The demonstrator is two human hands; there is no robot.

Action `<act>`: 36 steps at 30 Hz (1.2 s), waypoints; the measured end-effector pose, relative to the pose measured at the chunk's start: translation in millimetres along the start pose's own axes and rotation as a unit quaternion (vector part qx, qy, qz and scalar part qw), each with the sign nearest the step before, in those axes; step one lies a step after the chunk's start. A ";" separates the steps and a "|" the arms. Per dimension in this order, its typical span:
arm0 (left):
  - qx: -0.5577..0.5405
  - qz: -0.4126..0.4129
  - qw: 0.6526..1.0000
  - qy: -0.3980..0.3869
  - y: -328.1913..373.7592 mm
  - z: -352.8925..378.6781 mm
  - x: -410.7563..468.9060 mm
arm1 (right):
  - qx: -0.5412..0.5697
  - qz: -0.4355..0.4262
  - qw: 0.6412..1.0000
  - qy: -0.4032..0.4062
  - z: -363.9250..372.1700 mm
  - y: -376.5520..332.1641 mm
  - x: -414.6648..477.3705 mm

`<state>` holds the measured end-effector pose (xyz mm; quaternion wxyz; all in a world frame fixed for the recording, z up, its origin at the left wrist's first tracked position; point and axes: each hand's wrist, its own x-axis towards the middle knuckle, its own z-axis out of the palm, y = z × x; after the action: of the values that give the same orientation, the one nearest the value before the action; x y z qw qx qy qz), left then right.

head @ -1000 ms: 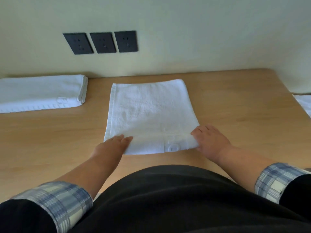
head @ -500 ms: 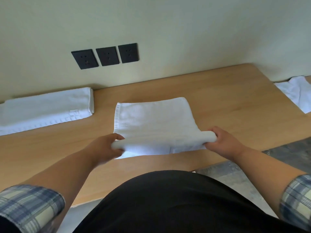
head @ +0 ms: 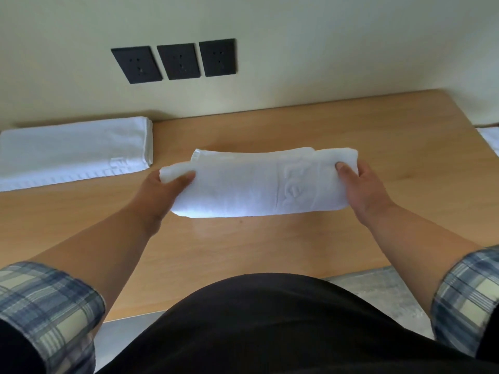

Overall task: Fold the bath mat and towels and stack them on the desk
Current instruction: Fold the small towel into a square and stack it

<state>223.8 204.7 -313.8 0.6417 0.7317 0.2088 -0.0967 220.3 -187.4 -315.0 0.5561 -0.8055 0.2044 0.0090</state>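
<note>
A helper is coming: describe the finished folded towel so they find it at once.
Start at the three black wall sockets above the wooden desk. Below and left of them, by the wall, lies the folded towel. Unlike the middle towel, it lies flat, untouched.

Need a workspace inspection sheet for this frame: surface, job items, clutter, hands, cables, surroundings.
Surface: light wooden desk, smooth, slight sheen.
Job's things: white terry towel, folded double, mid-desk; folded white towel lying flat at rear left; white cloth partly in view at far right.
Clutter: nothing seen.
Hands: left hand grips the terry towel's left end; right hand grips its right end.
Cables: nothing seen.
Surroundings: three black wall sockets on pale wall; grey floor below.
</note>
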 end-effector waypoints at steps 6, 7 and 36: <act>-0.094 -0.036 0.995 -0.027 -0.8 24.0 33.0 | -0.033 0.042 0.998 -0.023 18.1 7.0 54.9; -0.094 -0.043 0.994 -0.030 -1.2 26.7 37.2 | -0.041 0.047 0.998 -0.027 21.2 8.5 64.5; 0.296 -0.105 0.930 0.189 -7.0 81.1 111.7 | -0.189 0.094 0.977 -0.015 53.5 31.6 139.3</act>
<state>331.0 146.2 -378.6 0.3308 0.8669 0.3640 -0.0808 348.7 -193.2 -397.3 0.3934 -0.8731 0.2652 0.1123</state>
